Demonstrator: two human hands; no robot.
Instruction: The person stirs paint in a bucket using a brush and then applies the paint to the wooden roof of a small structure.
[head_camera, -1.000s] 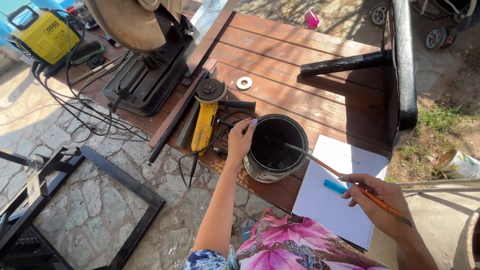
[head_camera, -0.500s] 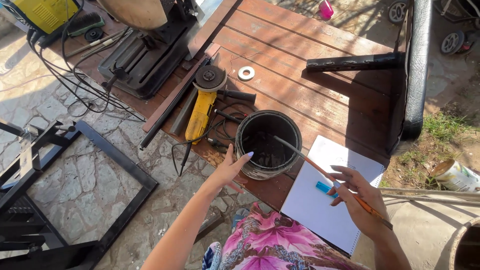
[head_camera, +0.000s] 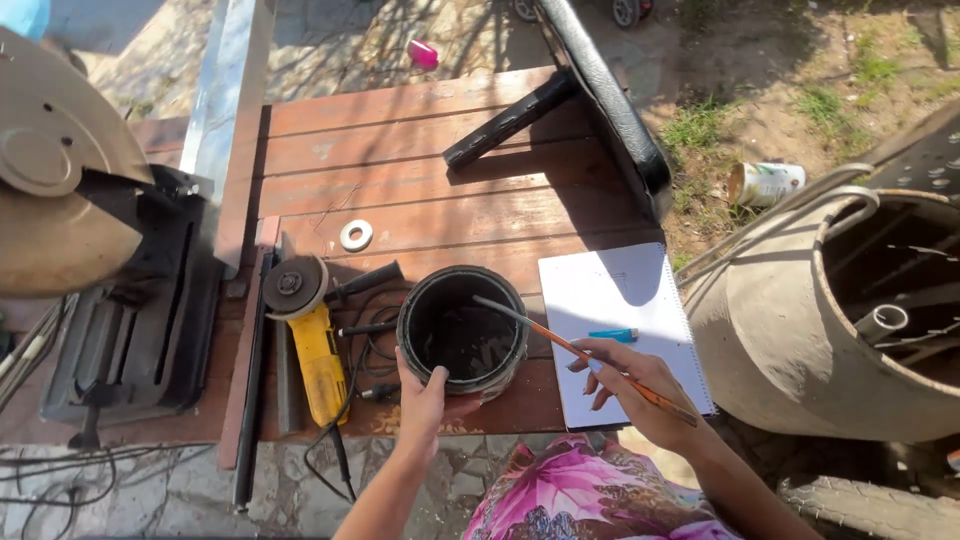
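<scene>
Two hands noted, both mine. Wooden table (head_camera: 450, 200) carries the black paint can (head_camera: 462, 331) at its near edge, beside the spiral notebook (head_camera: 620, 320). Left hand (head_camera: 422, 400) clasps the can's rim. Right hand (head_camera: 640, 385) pinches a thin brush (head_camera: 560, 340), tip inside the can.

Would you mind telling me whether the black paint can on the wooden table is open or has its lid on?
Open: the paint can has no lid, its dark inside shows, and the brush held by the right hand reaches inside.
</scene>
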